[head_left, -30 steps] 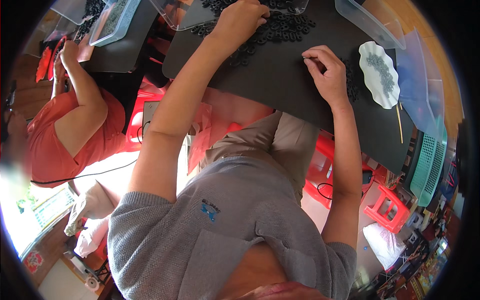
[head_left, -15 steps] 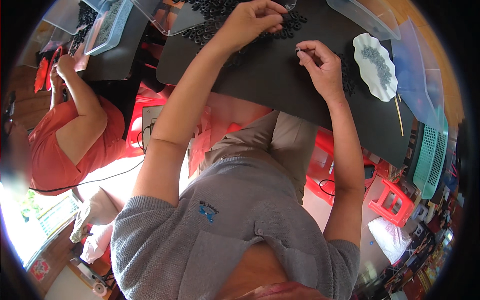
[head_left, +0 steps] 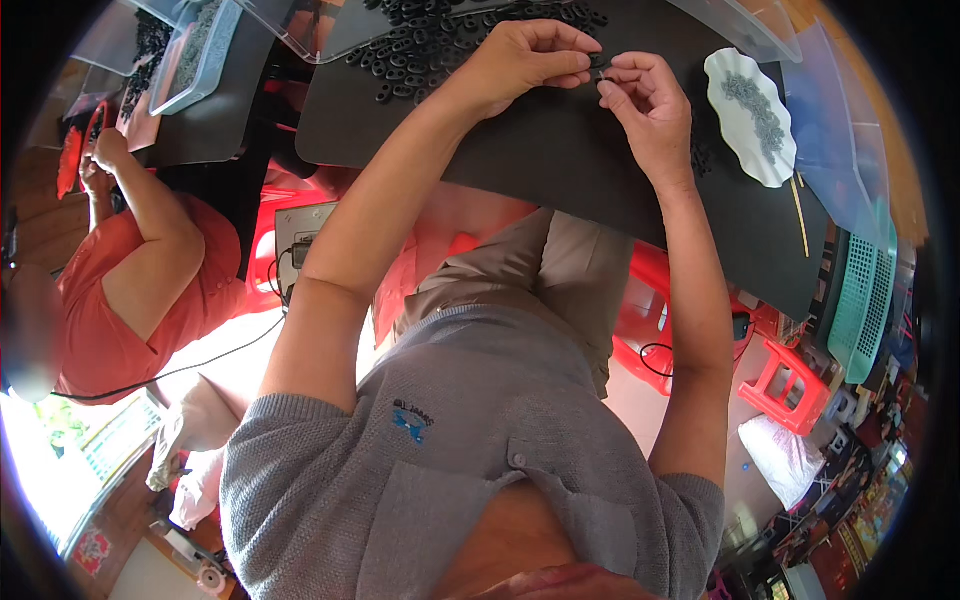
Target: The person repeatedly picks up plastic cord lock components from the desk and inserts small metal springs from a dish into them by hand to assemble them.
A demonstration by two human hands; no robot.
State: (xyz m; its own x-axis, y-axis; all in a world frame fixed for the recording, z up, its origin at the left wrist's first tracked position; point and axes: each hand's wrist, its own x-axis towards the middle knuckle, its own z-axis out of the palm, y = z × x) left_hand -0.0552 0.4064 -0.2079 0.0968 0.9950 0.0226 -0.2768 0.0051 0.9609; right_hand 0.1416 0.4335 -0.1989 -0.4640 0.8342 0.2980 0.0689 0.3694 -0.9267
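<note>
My left hand (head_left: 525, 68) pinches a small black oval piece (head_left: 597, 60) between thumb and fingertips, over the dark table. Close against it, my right hand (head_left: 652, 108) is closed in a pinch on another small dark piece (head_left: 604, 84), with a thin pale bit showing at its tip. The fingers partly hide both pieces. Beside and beyond my left hand lies a loose pile of black oval pieces with holes (head_left: 410, 55). A white wavy-edged dish (head_left: 718, 100) to the right of my right hand holds many tiny grey translucent pieces (head_left: 752, 110).
Thin wooden sticks (head_left: 800, 215) lie by the dish. Clear plastic bins (head_left: 835, 130) and a green basket (head_left: 862, 300) stand at the right. At the left, a person in red (head_left: 150, 270) works near a bin of grey pieces (head_left: 205, 55). A red stool (head_left: 785, 390) is at lower right.
My left hand has moved right and down, and my right hand slightly up, so their fingertips now meet. More of the black pile shows. The person at the left has shifted slightly.
</note>
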